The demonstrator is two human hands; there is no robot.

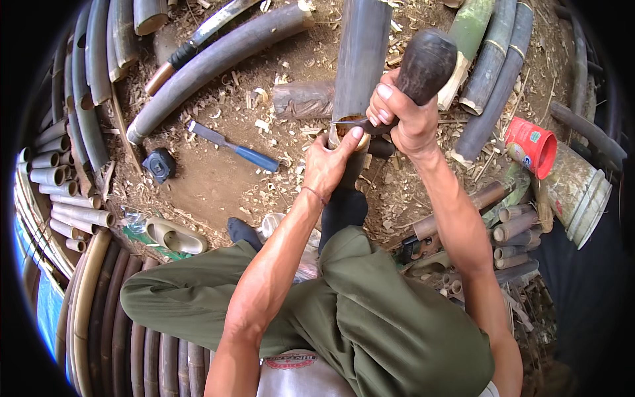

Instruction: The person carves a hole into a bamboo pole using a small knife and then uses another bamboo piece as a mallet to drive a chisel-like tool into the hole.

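My right hand (410, 122) is wrapped round the dark, bulbous handle (424, 66) of a knife. Its thin curved blade (345, 122) lies across the near, cut end of a thick grey bamboo pole (360, 59). My left hand (327, 162) grips that same end, with its thumb stretched up close to the blade. Whether the thumb touches the metal, I cannot tell. Part of the pole's opening is hidden behind the hands. The pole slants away from me and rests over a shorter bamboo piece (304, 99) on the ground.
On the dirt, strewn with shavings, lie a blue-handled chisel (248, 155), a tape measure (159, 165), a long sheathed blade (198, 36) and a curved bamboo pole (218, 69). At right are a red tin (529, 149) and a dirty white bucket (575, 192). Cut bamboo (66, 178) is stacked left.
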